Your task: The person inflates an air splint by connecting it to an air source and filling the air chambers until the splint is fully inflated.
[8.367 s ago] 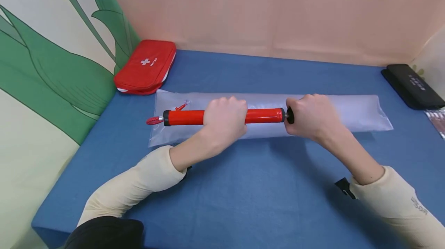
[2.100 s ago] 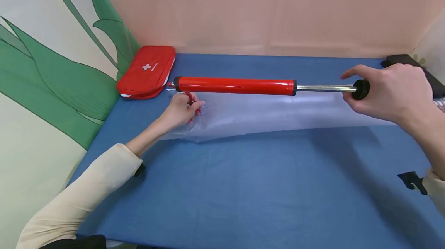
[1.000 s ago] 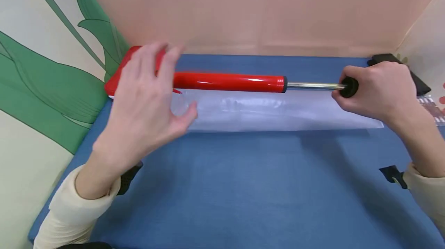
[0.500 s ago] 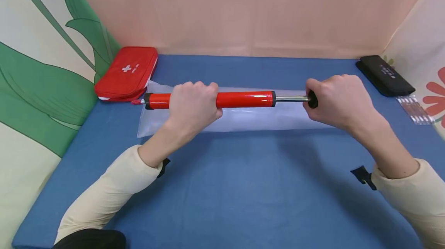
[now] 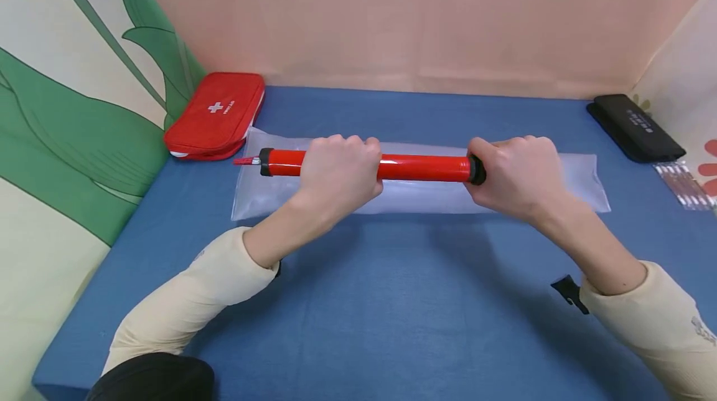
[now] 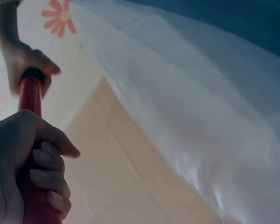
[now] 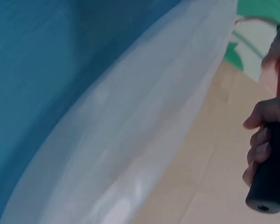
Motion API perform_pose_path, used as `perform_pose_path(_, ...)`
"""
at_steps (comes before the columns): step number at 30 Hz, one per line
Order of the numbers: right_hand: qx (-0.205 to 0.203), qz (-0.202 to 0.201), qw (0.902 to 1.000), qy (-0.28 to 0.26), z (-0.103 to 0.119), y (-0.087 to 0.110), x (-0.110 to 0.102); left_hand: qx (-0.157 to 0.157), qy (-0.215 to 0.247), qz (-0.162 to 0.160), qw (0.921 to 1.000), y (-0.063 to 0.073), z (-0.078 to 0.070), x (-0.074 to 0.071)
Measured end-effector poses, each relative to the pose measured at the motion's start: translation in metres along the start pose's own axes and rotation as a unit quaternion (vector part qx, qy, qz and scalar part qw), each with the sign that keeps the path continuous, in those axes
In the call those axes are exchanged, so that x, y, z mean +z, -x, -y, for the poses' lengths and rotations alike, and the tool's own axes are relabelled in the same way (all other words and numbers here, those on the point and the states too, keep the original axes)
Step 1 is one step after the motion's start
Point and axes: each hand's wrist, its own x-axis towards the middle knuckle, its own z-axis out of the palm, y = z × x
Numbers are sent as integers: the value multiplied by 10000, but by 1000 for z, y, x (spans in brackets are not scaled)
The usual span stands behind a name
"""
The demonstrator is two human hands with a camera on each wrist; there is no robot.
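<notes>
A red hand pump lies level above a long clear plastic inflatable sleeve. My left hand wraps round the pump's barrel left of its middle. On the black handle my right hand has its fingers curled, and no metal rod shows between handle and barrel. A short red hose sticks out of the pump's left end; where it leads is hidden in the head view. The sleeve looks puffed out in both wrist views.
A red first aid pouch lies at the back left of the blue-covered table. At the back right sit a black case and a clear pack of thin sticks. Printed cloth walls enclose the table's far side and both ends.
My left hand has left the hose at the sleeve's left end and taken hold of the barrel. My right hand has moved left with the handle, and the metal rod has slid into the barrel.
</notes>
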Motion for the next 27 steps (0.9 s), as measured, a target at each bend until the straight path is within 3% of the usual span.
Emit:
perform_pose_path(4,-31,-358,9992,152,-29,15,-8,-270,43,108,9996,10,21,-5)
perform_pose_path(7,-3,-427,9989,208,-34,20,-9,-271,56,122,9995,15,26,-5)
perform_pose_path(16,-18,-23,10000,24,18,-8,16,-541,106,326,9979,14,3,5)
perform_pose_path(21,-76,19,10000,8,32,-12,22,-424,165,403,9982,13,-4,10)
perform_pose_path(24,-161,-13,9998,-86,20,-8,21,-264,256,485,9981,12,1,9)
perform_pose_path(27,-129,59,9999,41,-8,3,12,-312,275,560,9976,15,14,7)
